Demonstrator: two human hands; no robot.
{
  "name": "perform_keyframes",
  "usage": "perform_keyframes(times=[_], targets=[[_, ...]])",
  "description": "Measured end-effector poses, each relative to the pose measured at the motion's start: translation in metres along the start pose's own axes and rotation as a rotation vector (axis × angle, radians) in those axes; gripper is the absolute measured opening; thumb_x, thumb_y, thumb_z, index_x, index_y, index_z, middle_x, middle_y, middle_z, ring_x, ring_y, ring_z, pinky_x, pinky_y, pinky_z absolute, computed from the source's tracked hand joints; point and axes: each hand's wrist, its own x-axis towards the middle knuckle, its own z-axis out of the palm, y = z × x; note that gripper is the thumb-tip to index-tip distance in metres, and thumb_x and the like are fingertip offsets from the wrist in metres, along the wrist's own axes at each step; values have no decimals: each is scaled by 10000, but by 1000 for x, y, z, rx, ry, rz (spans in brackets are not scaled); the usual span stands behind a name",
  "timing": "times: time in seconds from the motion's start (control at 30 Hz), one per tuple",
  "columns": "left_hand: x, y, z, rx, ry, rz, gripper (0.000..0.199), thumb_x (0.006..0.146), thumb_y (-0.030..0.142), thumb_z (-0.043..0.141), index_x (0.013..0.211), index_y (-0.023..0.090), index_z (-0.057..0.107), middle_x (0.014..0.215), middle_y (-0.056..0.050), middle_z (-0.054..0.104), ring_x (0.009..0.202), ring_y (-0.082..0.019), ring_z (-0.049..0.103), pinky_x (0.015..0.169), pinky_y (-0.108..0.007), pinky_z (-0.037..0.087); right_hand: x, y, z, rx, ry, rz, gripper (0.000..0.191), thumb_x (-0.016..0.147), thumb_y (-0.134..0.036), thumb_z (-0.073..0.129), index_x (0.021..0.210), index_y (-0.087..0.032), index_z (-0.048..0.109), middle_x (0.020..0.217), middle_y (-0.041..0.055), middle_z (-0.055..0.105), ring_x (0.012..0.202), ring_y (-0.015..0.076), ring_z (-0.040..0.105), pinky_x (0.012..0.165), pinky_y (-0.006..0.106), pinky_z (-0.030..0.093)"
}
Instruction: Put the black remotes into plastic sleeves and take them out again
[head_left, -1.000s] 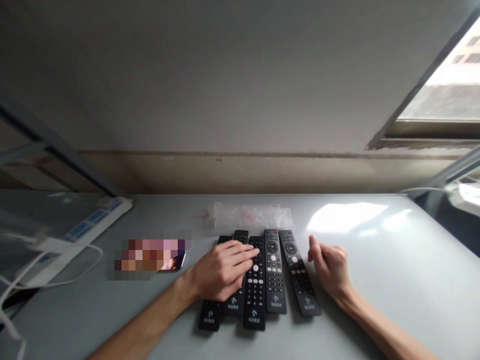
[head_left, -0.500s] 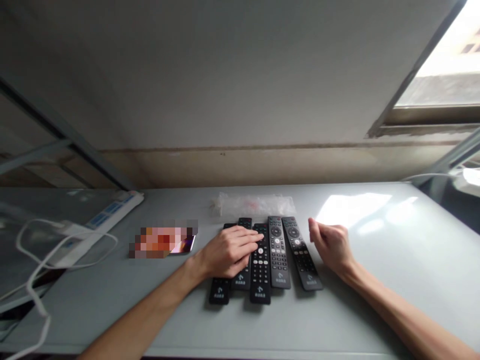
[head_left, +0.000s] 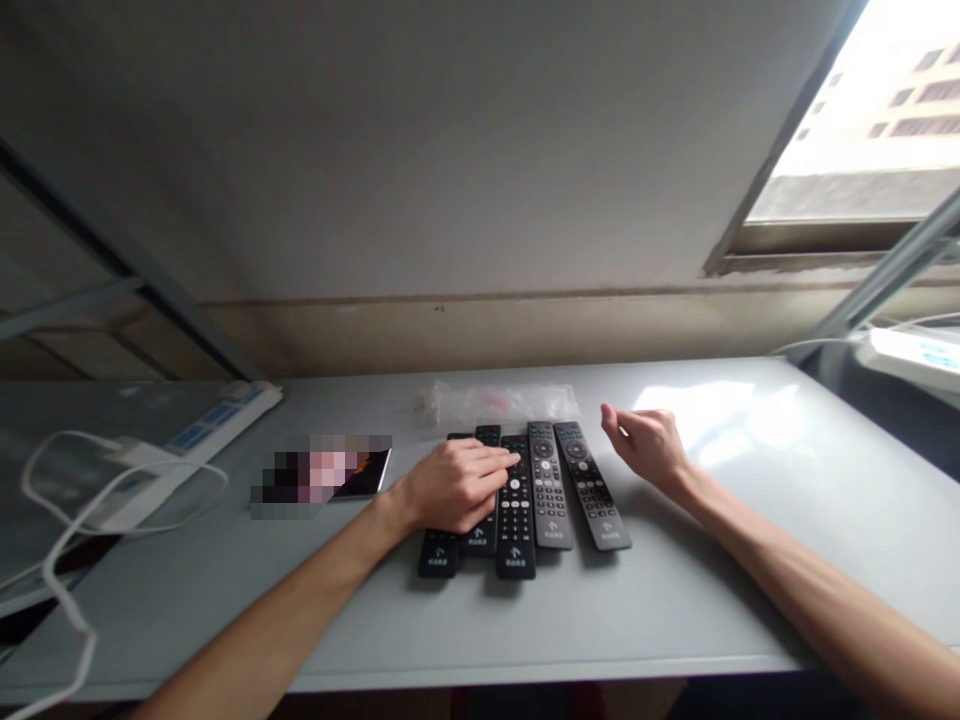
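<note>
Several dark remote controls lie side by side on the grey table. My left hand rests palm down, fingers stretched, over the two leftmost remotes, and its fingertips reach the black middle remote. The leftmost remote and the one beside it are partly hidden under that hand. To the right lie a grey remote and a slanted remote. My right hand is curled closed beside the slanted remote, not touching it; whether anything is inside cannot be seen.
Clear plastic packaging lies behind the remotes. A phone-like flat object, partly pixelated, is at the left. Further left are a white power strip and a looping white cable. Another white strip is at the right edge.
The camera view has shifted slightly, so the remotes and both hands appear a little higher and further left. My hands keep nearly the same poses.
</note>
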Motion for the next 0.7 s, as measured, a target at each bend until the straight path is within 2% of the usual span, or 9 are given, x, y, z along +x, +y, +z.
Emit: perform_keyframes(times=[0.17,0.37,0.7], targets=[[1,1,-1,33,42,18,272,933,122,517,1074,103,748,1267,-158,796,1140,-274,787,878,-414,657,3,4,-5,-34,63,-64,651,1109,-361,434,476,-213,402,388,-48,341,367,71,254,460,276,181],[0,0,0,29,54,20,274,920,122,511,1074,115,737,1268,-148,797,1147,-270,786,866,-408,655,5,0,-6,-17,71,-91,625,1099,-305,461,483,-203,429,389,-51,344,366,67,256,449,267,178],[-3,-3,2,-5,56,9,270,900,122,520,1074,122,727,1259,-143,801,1157,-271,784,844,-405,649,3,0,1,30,50,-32,620,1089,-315,476,482,-202,418,411,-50,340,399,71,224,468,280,186]])
